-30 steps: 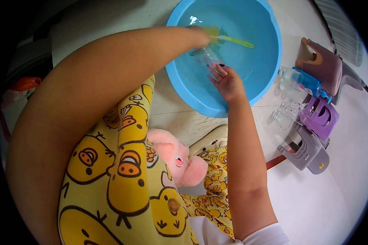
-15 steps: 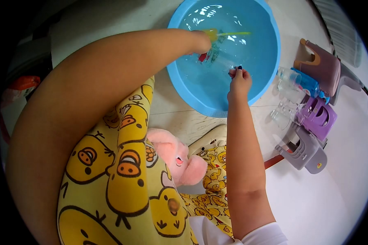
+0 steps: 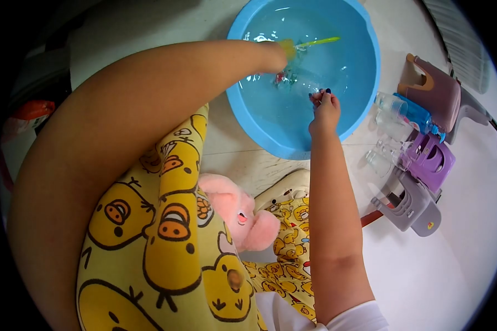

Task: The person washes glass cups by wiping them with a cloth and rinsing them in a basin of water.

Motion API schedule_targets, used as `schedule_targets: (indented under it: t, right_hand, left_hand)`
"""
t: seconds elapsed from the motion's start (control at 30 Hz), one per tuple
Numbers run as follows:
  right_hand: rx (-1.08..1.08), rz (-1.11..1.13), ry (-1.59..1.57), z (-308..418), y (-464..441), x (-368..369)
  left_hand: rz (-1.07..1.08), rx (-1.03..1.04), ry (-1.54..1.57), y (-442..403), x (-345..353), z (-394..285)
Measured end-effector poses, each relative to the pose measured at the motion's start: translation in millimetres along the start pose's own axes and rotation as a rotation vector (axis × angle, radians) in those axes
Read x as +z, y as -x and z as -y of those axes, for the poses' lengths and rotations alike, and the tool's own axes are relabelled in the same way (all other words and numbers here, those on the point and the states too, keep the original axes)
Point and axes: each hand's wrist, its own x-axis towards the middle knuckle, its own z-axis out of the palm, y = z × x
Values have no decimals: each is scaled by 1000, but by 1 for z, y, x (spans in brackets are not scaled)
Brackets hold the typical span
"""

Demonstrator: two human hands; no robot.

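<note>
My left hand (image 3: pixel 273 57) reaches down into the water of the blue basin (image 3: pixel 240 113). Its fingers are mostly hidden. Right beside it is a yellow sponge head (image 3: pixel 286 48) with a thin yellow-green handle (image 3: pixel 323 41) pointing right; I cannot tell whether the hand grips it. Between the hands, a clear glass (image 3: pixel 302 78) with green and red print seems to lie in the water, its outline blurred by glints. My right hand (image 3: pixel 326 107), with dark nails, is at the water near the basin's right side, fingers closed in a pinch at the clear glass's end.
Several clear glasses (image 3: pixel 382 157) stand right of the basin, by a blue pump bottle (image 3: pixel 415 113). Beyond are a mauve stool (image 3: pixel 439 91), a purple stool (image 3: pixel 431 160) and a grey stool (image 3: pixel 406 201). A pink plush slipper (image 3: pixel 232 204) is below the basin.
Both hands have shifted slightly to the right. The yellow-green handle has tilted, its tip now higher in the view. Less red shows under my left hand.
</note>
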Motion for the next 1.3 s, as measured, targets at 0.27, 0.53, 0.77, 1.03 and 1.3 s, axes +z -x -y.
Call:
schedule_targets:
  t: [0.27,0.53,0.77,1.03,1.3]
  right_hand:
    - [76,13,87,15,-13,9]
    - [248,74,347,27,-27,3]
    - [446,104,123,26,-24,0]
    - [146,154,248,13,3,0]
    - [416,10,-92,1,-13,5]
  left_hand:
    - [-21,-99,6,-5,2,2]
    - [-31,-43,-7,11,-6,-8]
    - [-24,-51,-4,2,-3,-2]
    - [-60,-42,-42,-7,3,4]
    - [-101,13,-58,-6,3,5]
